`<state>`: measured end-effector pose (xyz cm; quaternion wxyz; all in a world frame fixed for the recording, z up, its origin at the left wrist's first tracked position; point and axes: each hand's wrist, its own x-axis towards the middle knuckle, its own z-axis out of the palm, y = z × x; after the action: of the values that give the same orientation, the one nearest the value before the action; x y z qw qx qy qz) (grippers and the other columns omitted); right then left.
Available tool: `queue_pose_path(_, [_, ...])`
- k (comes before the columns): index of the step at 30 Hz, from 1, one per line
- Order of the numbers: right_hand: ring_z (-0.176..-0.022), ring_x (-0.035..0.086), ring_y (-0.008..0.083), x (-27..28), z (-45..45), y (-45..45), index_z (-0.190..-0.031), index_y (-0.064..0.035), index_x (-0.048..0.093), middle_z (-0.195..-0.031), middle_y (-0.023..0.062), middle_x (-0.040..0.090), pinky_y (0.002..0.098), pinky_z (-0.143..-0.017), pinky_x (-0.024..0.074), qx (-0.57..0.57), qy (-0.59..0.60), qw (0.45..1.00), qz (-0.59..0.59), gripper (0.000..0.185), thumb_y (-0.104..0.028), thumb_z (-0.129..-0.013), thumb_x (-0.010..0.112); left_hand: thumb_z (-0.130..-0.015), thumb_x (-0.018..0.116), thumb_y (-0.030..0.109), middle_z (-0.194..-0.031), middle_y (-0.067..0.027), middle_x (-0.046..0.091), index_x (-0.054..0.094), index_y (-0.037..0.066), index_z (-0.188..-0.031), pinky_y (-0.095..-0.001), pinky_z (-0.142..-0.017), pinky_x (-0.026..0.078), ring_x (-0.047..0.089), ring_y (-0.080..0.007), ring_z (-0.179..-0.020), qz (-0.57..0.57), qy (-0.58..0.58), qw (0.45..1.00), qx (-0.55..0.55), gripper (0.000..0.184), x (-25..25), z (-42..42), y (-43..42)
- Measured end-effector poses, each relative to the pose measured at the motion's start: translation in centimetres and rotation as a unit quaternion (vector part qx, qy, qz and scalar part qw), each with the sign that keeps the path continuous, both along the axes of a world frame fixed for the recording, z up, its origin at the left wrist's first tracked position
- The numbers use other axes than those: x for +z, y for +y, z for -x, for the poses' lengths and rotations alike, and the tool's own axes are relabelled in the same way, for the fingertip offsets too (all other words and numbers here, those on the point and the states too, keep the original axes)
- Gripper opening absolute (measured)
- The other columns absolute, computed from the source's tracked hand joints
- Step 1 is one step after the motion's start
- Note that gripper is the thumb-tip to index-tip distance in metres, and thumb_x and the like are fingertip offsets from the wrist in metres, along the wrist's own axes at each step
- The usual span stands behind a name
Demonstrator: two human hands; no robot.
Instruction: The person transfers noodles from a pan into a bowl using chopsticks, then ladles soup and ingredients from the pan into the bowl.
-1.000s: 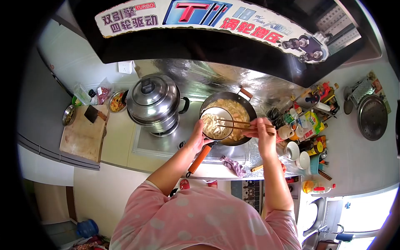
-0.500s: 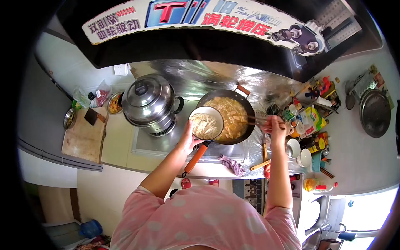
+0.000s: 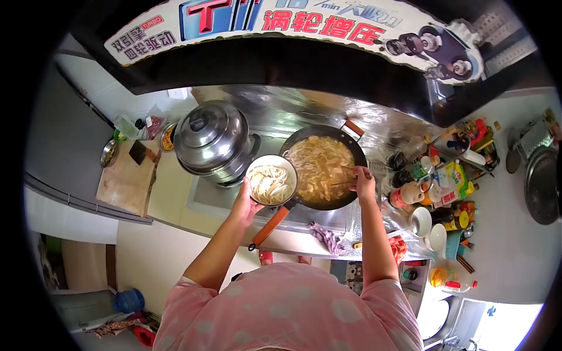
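Observation:
My left hand (image 3: 244,202) grips a white bowl (image 3: 293,186) with a dark rim by its left side. Pale noodles (image 3: 272,183) fill the bowl, which is held over the near left edge of the wok (image 3: 362,157). Inside the wok lies a brothy stew (image 3: 322,167) with noodles and light chunks. At the wok's right rim my right hand (image 3: 364,182) is closed on thin dark chopsticks (image 3: 342,185), their tips low over the stew. The wok's orange handle (image 3: 273,226) points toward me, below the bowl.
Left of the wok stands a lidded steel steamer pot (image 3: 211,140). A cutting board with a cleaver (image 3: 139,152) lies farther left. Crowding the right side are seasoning bottles (image 3: 407,195) and two white bowls (image 3: 435,237). A purple cloth (image 3: 326,237) lies at the counter's front edge.
My right hand has moved left to the wok's rim, bringing the chopsticks over the stew. The bowl in my left hand has shifted slightly left and down, and the view has shifted.

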<state>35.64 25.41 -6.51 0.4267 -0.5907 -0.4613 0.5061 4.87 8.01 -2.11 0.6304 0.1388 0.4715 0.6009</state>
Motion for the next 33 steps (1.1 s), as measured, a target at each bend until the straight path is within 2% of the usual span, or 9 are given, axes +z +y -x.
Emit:
queue_pose_path(3, [-0.050, 0.058, 0.0170, -0.7, 2.1, 1.1, -0.096, -0.0052, 0.057, -0.086, 0.0059, 0.057, 0.0272, -0.046, 0.0506, 0.016, 0.026, 1.000, 0.005, 0.028, -0.029, -0.092, 0.043, -0.090, 0.027, 0.058, -0.133, -0.0060, 0.043, 0.029, 0.012, -0.136, -0.0391, -0.097, 0.039, 0.045, -0.0200, -0.119, -0.020, 0.008, 1.000, 0.002, 0.065, 0.2, 0.1, -0.6])
queue_pose_path(4, [-0.051, 0.059, 0.0185, -1.0, 2.9, 1.4, -0.090, -0.0033, 0.056, -0.081, 0.0074, 0.058, 0.0286, -0.048, 0.0517, 0.012, 0.061, 0.998, -0.017, 0.030, -0.030, -0.093, 0.043, -0.093, 0.027, 0.053, -0.128, -0.0054, 0.047, 0.032, 0.013, -0.133, -0.0373, -0.094, 0.042, 0.051, -0.0190, -0.113, -0.025, -0.012, 1.000, 0.013, 0.057, -0.2, 0.3, -0.6])
queue_pose_path(8, [-0.058, 0.064, 0.0243, -4.1, 5.1, 3.0, -0.084, 0.0003, 0.051, -0.072, 0.0121, 0.058, 0.0317, -0.051, 0.0536, 0.001, 0.136, 0.990, -0.025, 0.035, -0.032, -0.094, 0.042, -0.092, 0.028, 0.054, -0.126, -0.0063, 0.049, 0.033, 0.012, -0.133, -0.0364, -0.093, 0.042, 0.051, -0.0183, -0.112, 0.014, 0.000, 0.999, 0.039, 0.059, 0.6, 0.5, -1.3])
queue_pose_path(11, [-0.057, 0.064, 0.0255, -3.0, 6.5, 2.5, -0.080, 0.0016, 0.051, -0.068, 0.0117, 0.057, 0.0332, -0.052, 0.0534, -0.057, 0.246, 0.968, 0.007, 0.034, -0.029, -0.094, 0.043, -0.089, 0.028, 0.059, -0.131, -0.0071, 0.046, 0.034, 0.010, -0.134, -0.0379, -0.099, 0.037, 0.045, -0.0197, -0.119, 0.018, 0.007, 0.999, 0.044, 0.067, 0.8, 0.6, -1.6])
queue_pose_path(15, [-0.066, 0.065, 0.0331, -3.3, 6.6, 2.3, -0.087, 0.0018, 0.049, -0.079, 0.0162, 0.057, 0.0377, -0.059, 0.0553, -0.111, 0.303, 0.945, 0.054, 0.036, -0.034, -0.093, 0.043, -0.092, 0.030, 0.054, -0.124, -0.0049, 0.050, 0.036, 0.014, -0.131, -0.0349, -0.092, 0.043, 0.052, -0.0163, -0.110, 0.023, 0.009, 0.997, 0.067, 0.057, 0.2, 0.9, -2.0])
queue_pose_path(16, [-0.078, 0.063, 0.0399, -3.2, 6.4, 2.3, -0.087, 0.0037, 0.045, -0.090, 0.0216, 0.054, 0.0429, -0.068, 0.0557, -0.090, 0.302, 0.947, 0.063, 0.040, -0.034, -0.095, 0.036, -0.092, 0.030, 0.054, -0.124, -0.0046, 0.051, 0.036, 0.014, -0.131, -0.0345, -0.091, 0.044, 0.053, -0.0158, -0.109, 0.027, 0.009, 0.997, 0.067, 0.057, 0.2, 0.9, -2.0])
queue_pose_path(20, [-0.088, 0.059, 0.0441, -3.6, 6.2, 2.5, -0.086, 0.0039, 0.046, -0.092, 0.0229, 0.054, 0.0474, -0.075, 0.0537, -0.123, 0.356, 0.920, 0.108, 0.040, -0.032, -0.096, 0.030, -0.092, 0.029, 0.055, -0.123, -0.0035, 0.051, 0.036, 0.015, -0.131, -0.0326, -0.088, 0.045, 0.053, -0.0141, -0.107, 0.035, 0.009, 0.997, 0.064, 0.057, 0.0, 1.0, -2.1])
queue_pose_path(30, [-0.088, 0.059, 0.0442, -2.6, 4.8, 1.0, -0.082, 0.0032, 0.047, -0.089, 0.0257, 0.057, 0.0460, -0.074, 0.0540, -0.142, 0.463, 0.867, 0.120, 0.041, -0.031, -0.096, 0.032, -0.091, 0.028, 0.056, -0.122, -0.0032, 0.052, 0.036, 0.015, -0.131, -0.0316, -0.087, 0.046, 0.053, -0.0134, -0.107, 0.041, 0.016, 0.998, 0.045, 0.058, 0.7, 0.6, -2.0])
queue_pose_path(33, [-0.088, 0.060, 0.0439, -1.9, 3.9, 0.7, -0.081, 0.0021, 0.048, -0.089, 0.0265, 0.058, 0.0452, -0.073, 0.0540, -0.130, 0.482, 0.860, 0.103, 0.041, -0.032, -0.097, 0.031, -0.089, 0.028, 0.061, -0.128, -0.0037, 0.049, 0.035, 0.014, -0.133, -0.0349, -0.094, 0.041, 0.049, -0.0170, -0.114, 0.034, 0.024, 0.999, 0.032, 0.065, 0.6, 0.5, -1.9])
